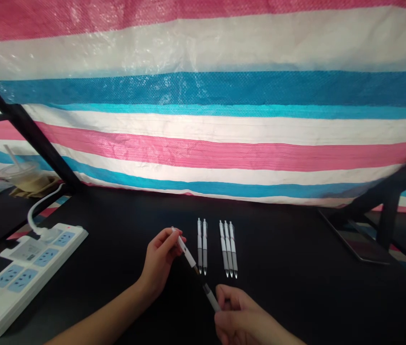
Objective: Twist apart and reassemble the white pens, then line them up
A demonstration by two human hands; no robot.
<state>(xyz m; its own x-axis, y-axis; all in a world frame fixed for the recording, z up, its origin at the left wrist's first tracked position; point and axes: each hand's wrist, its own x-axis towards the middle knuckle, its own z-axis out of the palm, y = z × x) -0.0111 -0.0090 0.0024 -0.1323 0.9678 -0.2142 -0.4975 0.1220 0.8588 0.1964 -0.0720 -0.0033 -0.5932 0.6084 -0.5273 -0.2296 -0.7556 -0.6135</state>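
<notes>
My left hand [162,262] pinches the white upper barrel [187,254] of a pen near its top end. In the fingers of my right hand [242,314] is the pen's grey grip section [211,298]. The two parts are apart, and a thin dark refill [197,270] shows in the gap, coming out of the white barrel. Just beyond my hands on the black table lie two white-and-grey pens [205,245] side by side. To their right is a row of three similar pens [228,249], tips toward me.
On the left lies a white power strip [64,261] with a plug and cable. A tablet-like dark slab [357,239] rests at the right edge of the black table [296,268]. Behind hangs a striped tarp [224,91]. A lidded cup [21,172] stands far left.
</notes>
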